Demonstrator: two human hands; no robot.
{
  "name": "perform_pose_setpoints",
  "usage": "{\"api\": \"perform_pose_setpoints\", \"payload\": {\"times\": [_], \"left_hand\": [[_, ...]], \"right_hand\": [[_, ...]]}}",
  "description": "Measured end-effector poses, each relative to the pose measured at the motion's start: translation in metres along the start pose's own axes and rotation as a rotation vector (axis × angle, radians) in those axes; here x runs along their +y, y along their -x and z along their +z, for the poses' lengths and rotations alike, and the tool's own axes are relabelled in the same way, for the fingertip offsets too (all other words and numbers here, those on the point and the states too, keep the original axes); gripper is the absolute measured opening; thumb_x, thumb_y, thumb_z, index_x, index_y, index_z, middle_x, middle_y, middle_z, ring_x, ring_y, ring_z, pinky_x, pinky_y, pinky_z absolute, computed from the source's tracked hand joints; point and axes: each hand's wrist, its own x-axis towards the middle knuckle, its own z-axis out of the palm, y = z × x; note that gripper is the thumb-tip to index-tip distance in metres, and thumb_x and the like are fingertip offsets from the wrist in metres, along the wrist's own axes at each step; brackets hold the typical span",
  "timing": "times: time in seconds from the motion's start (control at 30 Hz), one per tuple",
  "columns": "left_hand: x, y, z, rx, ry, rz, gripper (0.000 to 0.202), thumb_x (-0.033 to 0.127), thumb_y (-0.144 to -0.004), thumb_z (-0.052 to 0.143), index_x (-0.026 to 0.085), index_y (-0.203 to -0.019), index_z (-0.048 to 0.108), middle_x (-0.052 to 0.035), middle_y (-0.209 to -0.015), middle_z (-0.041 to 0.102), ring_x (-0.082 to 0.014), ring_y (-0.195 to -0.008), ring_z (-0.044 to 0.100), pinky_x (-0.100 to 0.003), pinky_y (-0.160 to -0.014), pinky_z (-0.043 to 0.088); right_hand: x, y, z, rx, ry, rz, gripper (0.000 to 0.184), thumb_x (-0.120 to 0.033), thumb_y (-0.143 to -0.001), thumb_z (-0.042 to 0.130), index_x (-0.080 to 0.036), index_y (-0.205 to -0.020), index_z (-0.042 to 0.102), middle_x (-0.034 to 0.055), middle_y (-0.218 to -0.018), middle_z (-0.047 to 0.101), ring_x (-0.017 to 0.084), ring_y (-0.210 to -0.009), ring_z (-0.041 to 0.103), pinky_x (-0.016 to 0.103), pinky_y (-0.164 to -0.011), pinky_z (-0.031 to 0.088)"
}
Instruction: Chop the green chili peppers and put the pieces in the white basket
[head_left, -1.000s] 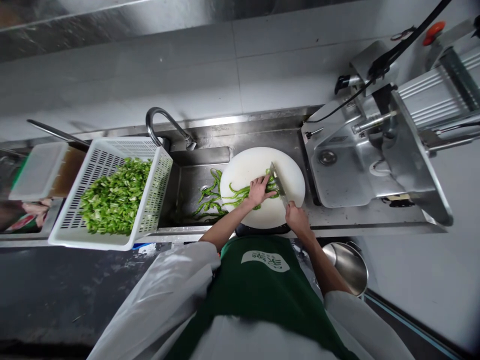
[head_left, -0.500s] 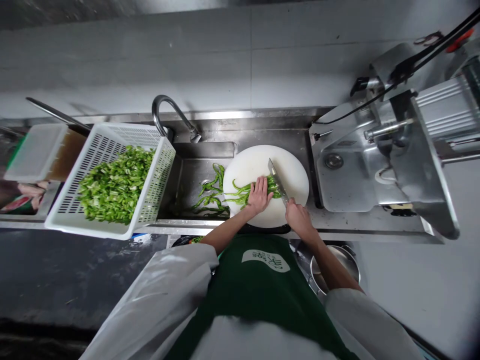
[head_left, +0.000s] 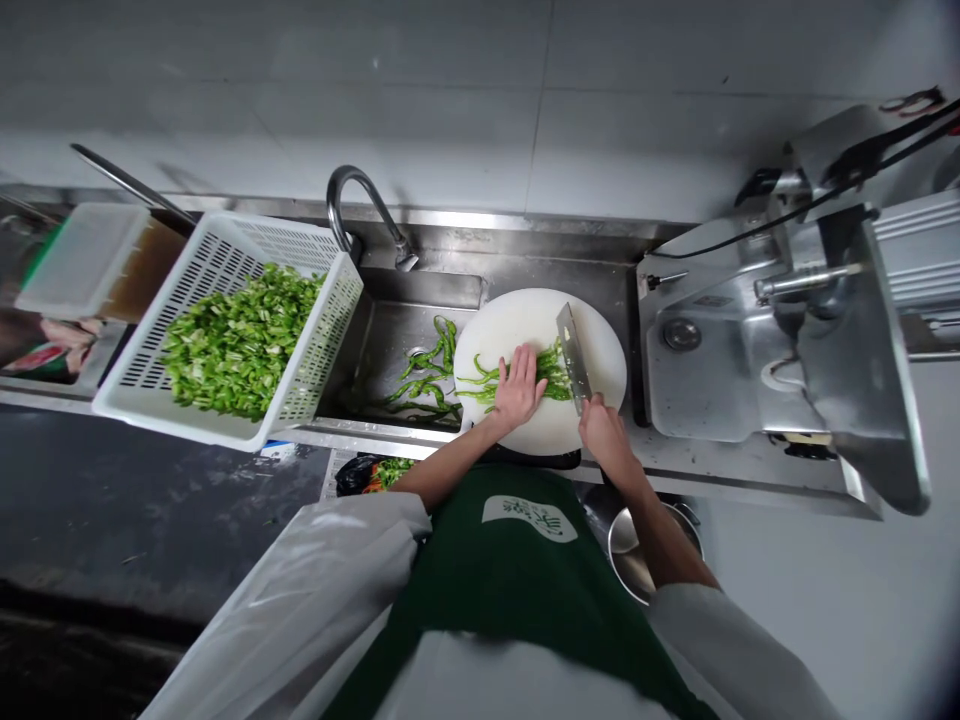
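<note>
My right hand (head_left: 601, 428) is closed round the handle of a cleaver (head_left: 574, 358), whose broad blade slants over the round white cutting board (head_left: 480, 315). Pale bits cling to the blade. To its left, my left hand (head_left: 519, 390) lies flat, fingers stretched out, pressing on a bunch of long green peppers (head_left: 553, 375). Their cut ends lie close beside the blade, while thin tips stick out left of my palm. More whole green peppers (head_left: 427, 375) lie loose in the sink left of the board.
A white basket (head_left: 296, 375) of chopped green peppers (head_left: 240, 345) stands left of the sink (head_left: 367, 345). Behind rises a curved faucet (head_left: 360, 180). A metal slicing machine (head_left: 810, 290) occupies the right side. Below the counter is a metal pot (head_left: 626, 550).
The cleaver has moved slightly right of the peppers' cut ends, its blade turned more toward me. My left hand stays flat on the bunch. The whole view has shifted a little.
</note>
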Motion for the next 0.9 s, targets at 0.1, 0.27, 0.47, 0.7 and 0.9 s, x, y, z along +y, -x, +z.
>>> {"api": "perform_pose_setpoints", "payload": {"times": [0.1,0.27,0.47,0.7,0.9], "left_hand": [[-0.004,0.004,0.004,-0.050,0.017,-0.010,0.074,0.045,-0.110,0.023,0.004,-0.171,0.007,-0.0197,-0.176,0.012,-0.0337,-0.165,0.009,-0.061,-0.132,0.010],[-0.005,0.000,0.018,-0.133,0.042,0.021,0.072,0.041,-0.110,0.024,0.001,-0.169,0.012,-0.0215,-0.175,0.016,-0.0330,-0.164,0.015,-0.056,-0.134,0.010],[-0.004,0.003,0.003,-0.043,0.010,0.002,0.072,0.042,-0.110,0.026,0.005,-0.170,0.010,-0.0183,-0.175,0.018,-0.0314,-0.165,0.014,-0.059,-0.133,0.010],[-0.016,0.015,0.014,-0.039,-0.055,-0.045,0.072,0.045,-0.110,0.031,0.000,-0.166,0.029,-0.0188,-0.174,0.022,-0.0404,-0.162,0.017,-0.059,-0.132,0.018],[-0.022,0.012,0.016,-0.049,-0.017,-0.004,0.071,0.043,-0.110,0.032,0.000,-0.166,0.027,-0.0218,-0.172,0.025,-0.0371,-0.162,0.021,-0.058,-0.132,0.019]], "right_hand": [[-0.002,0.022,0.005,-0.048,0.008,-0.025,0.035,-0.026,-0.111,0.030,-0.010,-0.128,0.056,0.0224,-0.107,0.075,0.030,-0.105,0.075,0.034,-0.088,0.050],[-0.025,0.002,0.020,-0.078,-0.025,-0.026,0.032,-0.020,-0.109,0.036,-0.008,-0.130,0.057,0.0228,-0.114,0.074,0.028,-0.111,0.073,0.032,-0.092,0.050],[-0.026,-0.015,0.008,-0.032,-0.040,-0.029,0.037,-0.024,-0.111,0.031,-0.007,-0.128,0.059,0.0233,-0.114,0.074,0.028,-0.110,0.073,0.032,-0.090,0.050],[-0.027,0.020,0.013,-0.101,0.007,-0.061,0.034,-0.025,-0.111,0.033,-0.009,-0.129,0.058,0.0218,-0.111,0.074,0.028,-0.107,0.074,0.033,-0.089,0.050],[-0.055,-0.018,0.017,-0.053,-0.021,-0.049,0.036,-0.021,-0.110,0.033,-0.004,-0.132,0.057,0.0248,-0.118,0.074,0.027,-0.110,0.072,0.031,-0.091,0.049]]}}
